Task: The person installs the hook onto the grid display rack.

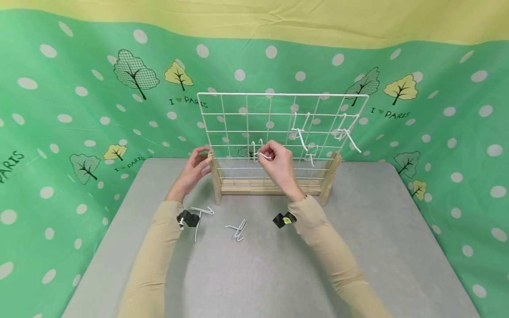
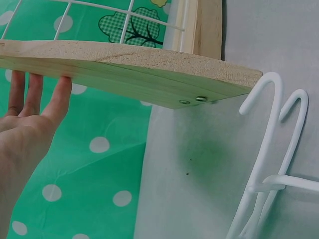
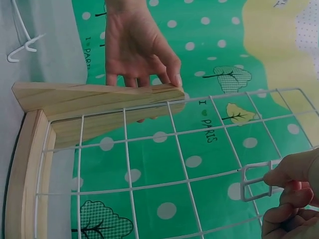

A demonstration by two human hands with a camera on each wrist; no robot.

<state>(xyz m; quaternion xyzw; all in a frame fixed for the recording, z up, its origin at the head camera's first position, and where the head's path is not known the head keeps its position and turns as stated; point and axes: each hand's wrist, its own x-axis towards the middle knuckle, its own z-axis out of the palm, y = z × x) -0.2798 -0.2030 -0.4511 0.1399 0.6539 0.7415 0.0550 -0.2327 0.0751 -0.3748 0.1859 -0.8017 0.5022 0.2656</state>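
Note:
A white wire grid panel [image 1: 270,131] stands upright in a wooden base with two side posts. My left hand [image 1: 192,170] holds the left wooden post [image 1: 215,176] near its top, thumb and fingers on its edges; in the right wrist view some fingertips are hidden behind the wood. My right hand [image 1: 279,164] pinches a white wire hook [image 1: 264,155] by its arm, in front of the grid's lower middle. The hook's rectangular loop [image 3: 243,185] overlaps the grid wires in the right wrist view, and its two bent tips stick up beside my fingers in the head view.
Three more white hooks hang on the grid's right side: an upper one [image 1: 301,136], a far-right one [image 1: 350,137] and a lower one [image 1: 310,155]. Two loose hooks lie on the grey table, one by my left wrist [image 1: 200,216], another nearer the middle [image 1: 238,229]. Green curtain surrounds the table.

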